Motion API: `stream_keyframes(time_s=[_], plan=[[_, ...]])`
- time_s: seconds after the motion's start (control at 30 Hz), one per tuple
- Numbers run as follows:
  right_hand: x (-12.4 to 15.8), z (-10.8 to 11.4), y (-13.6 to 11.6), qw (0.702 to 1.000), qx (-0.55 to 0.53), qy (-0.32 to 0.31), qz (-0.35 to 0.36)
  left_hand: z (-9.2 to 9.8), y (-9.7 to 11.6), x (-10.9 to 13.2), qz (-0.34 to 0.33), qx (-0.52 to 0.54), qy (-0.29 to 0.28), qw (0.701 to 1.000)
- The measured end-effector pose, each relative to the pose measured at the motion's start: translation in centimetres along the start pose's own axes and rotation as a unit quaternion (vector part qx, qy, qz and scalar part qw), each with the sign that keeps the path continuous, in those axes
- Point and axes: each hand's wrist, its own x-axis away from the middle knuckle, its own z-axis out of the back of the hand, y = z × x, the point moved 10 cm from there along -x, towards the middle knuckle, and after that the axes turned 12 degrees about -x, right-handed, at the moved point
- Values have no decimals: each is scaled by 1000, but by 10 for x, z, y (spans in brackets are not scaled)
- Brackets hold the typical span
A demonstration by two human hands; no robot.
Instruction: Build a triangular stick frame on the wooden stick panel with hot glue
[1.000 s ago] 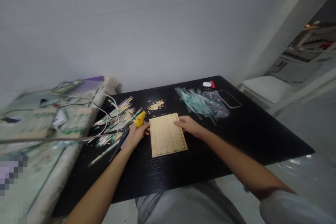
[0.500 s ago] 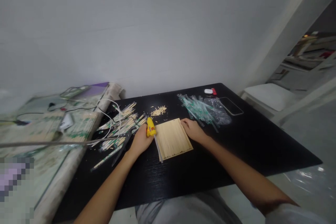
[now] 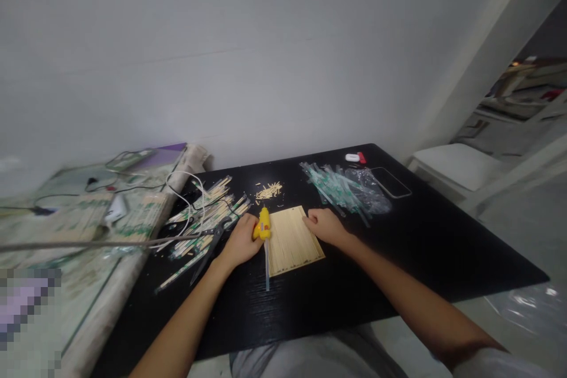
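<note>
The left hand (image 3: 242,242) is wrapped around the handle of a yellow glue gun (image 3: 264,225), its nozzle pointing away from the person; a translucent glue stick (image 3: 267,266) extends from the gun's rear back toward the person. Immediately right of that grip lies a pale panel of thin wooden sticks (image 3: 295,241), flat on the black table (image 3: 376,277), its left edge beside the gun. The right hand (image 3: 326,227) is at the panel's far right corner with fingers curled; whether it pinches the edge or only rests against it, I cannot tell. Just beyond the gun is a small heap of short stick pieces (image 3: 269,191). Left of the gripping hand, dark-handled scissors (image 3: 210,251) lie near it, with wrapped chopsticks (image 3: 206,209) spread around and behind them. Beyond the right hand lie crumpled clear wrappers (image 3: 334,186) with green print; farther right of them is a dark, pale-rimmed slab (image 3: 392,182), and beyond that a small white case (image 3: 352,157) beside a red object (image 3: 362,157).
</note>
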Motion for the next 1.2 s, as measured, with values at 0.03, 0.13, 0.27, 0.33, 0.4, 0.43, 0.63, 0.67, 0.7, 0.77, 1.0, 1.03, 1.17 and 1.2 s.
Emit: stream_keyframes(time_s=[0.03, 0.13, 0.27, 0.33, 0.4, 0.43, 0.63, 0.67, 0.7, 0.77, 1.0, 1.03, 1.17, 1.2], plan=[[0, -1, -1, 1000, -2, -2, 3, -1, 0, 0, -2, -2, -1, 1000], [1, -5, -4, 1000, -8, -10, 15, -3, -1, 0, -4, -9, -5, 1000], [1, -6, -5, 1000, -12, -16, 24, -4, 0, -1, -3, -15, -10, 1000], [1, -6, -5, 999, -12, -18, 26, -3, 1, -1, -2, -16, -11, 1000], [1, -7, -4, 999, -13, -19, 26, -2, 1, -1, 2, -17, -10, 1000], [1, -7, -4, 999, -14, -20, 26, -1, 1, -1, 4, -17, -10, 1000], [1, -7, -5, 999, -27, -21, 33, 1, 1, -2, 12, -23, -5, 1000], [1, -7, -5, 999, -30, -20, 35, 1, 1, -2, 12, -23, -4, 1000], [1, -6, -6, 999, -35, -18, 36, 2, 2, -1, 12, -23, -4, 1000], [2, -4, -6, 998, -48, -7, 37, 2, 2, -1, 11, -21, -2, 1000], [7, -2, -16, 990, -123, 19, 63, 10, 2, 0, 10, -4, 20, 1000], [9, -4, -18, 989, -132, 16, 68, 12, 4, 1, 8, 3, 27, 1000], [17, -21, -28, 974, -212, -25, 70, 14, 13, 3, -7, 35, 48, 998], [19, -27, -30, 968, -239, -44, 61, 14, 16, 3, -8, 43, 52, 998]])
